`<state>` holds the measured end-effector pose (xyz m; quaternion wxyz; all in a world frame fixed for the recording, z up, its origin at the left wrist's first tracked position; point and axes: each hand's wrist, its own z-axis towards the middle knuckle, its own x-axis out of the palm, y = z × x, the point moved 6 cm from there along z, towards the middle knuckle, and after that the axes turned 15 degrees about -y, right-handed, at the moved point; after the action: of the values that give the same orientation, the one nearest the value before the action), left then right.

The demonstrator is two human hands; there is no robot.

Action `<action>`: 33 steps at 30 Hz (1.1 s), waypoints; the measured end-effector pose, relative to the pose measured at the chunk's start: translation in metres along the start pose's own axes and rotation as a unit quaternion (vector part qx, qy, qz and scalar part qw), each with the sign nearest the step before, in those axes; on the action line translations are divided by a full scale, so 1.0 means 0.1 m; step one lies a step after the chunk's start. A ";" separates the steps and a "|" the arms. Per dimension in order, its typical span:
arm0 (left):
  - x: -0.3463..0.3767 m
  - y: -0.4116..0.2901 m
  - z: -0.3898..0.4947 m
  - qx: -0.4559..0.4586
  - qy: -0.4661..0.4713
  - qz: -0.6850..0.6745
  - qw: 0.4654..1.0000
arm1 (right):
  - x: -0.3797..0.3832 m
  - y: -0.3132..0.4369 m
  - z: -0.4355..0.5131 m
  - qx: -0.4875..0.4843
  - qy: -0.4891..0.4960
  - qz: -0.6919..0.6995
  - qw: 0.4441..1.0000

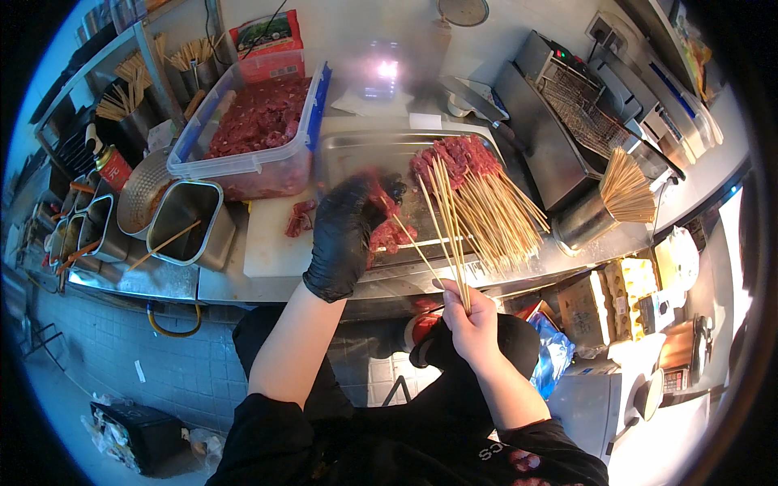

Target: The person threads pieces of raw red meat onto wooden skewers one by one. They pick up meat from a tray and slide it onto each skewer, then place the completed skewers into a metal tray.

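My left hand (342,225), in a black glove, grips a piece of raw red meat (384,203) over the near left part of a metal tray (346,146). My bare right hand (469,316) holds several wooden skewers (448,237); one slants away from the others, its tip at the meat. More raw meat (395,236) hangs or lies just below the gloved fingers; I cannot tell which. On the tray's right side is a pile of skewered meat (459,158), its bare sticks (495,219) pointing towards me. A small meat scrap (299,219) rests on the white cutting board (267,243).
A clear plastic tub (243,173) of raw meat stands behind on the left. Nearer are a deep steel container (213,237) with a stick across it and a perforated pot (137,206). At right, a metal cup (583,225) of skewers stands before a fryer (535,127). A cleaver (477,103) lies behind.
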<state>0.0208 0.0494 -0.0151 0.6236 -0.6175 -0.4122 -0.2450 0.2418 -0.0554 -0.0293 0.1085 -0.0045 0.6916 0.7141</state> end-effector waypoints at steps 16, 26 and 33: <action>0.01 -0.02 -0.02 0.017 0.005 0.028 0.999 | 0.02 0.06 0.00 -0.062 -0.012 -0.052 0.997; 0.03 -0.01 -0.07 -0.005 -0.006 0.078 0.997 | 0.10 0.11 -0.06 -0.030 0.020 0.018 0.999; 0.14 0.09 -0.12 -0.006 0.000 0.122 0.992 | 0.07 0.06 -0.02 -0.032 0.006 0.042 0.999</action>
<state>0.0382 0.0416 -0.0075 0.6453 -0.6667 -0.3322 -0.1694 0.2340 -0.0567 -0.0241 0.0743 0.0171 0.6682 0.7401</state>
